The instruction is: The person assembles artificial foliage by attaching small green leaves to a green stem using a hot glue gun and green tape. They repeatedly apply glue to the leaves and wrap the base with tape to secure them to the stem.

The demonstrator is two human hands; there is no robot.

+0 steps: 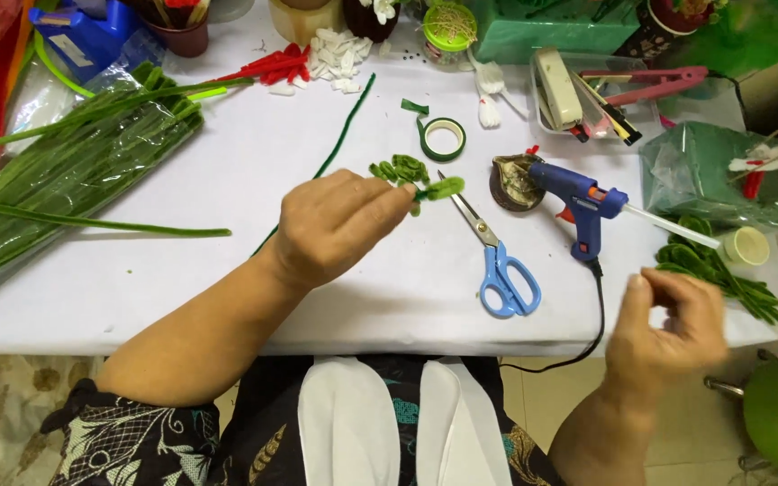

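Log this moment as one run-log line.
left hand: holds green pipe-cleaner piece | right hand: empty, off table edge | nearby: scissors, glue gun

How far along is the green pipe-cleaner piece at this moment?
Done: a pile of finished green leaf shapes lies at the table's right edge. In hand: the left hand pinches a curled green pipe-cleaner piece, partly formed; the right hand hovers empty near the pile. Left: many straight green pipe cleaners lie unused, and the glue gun and scissors rest untouched.

A white table (182, 297) fills the view (evenly lit), with patterned beige floor (2, 405) below its front edge.
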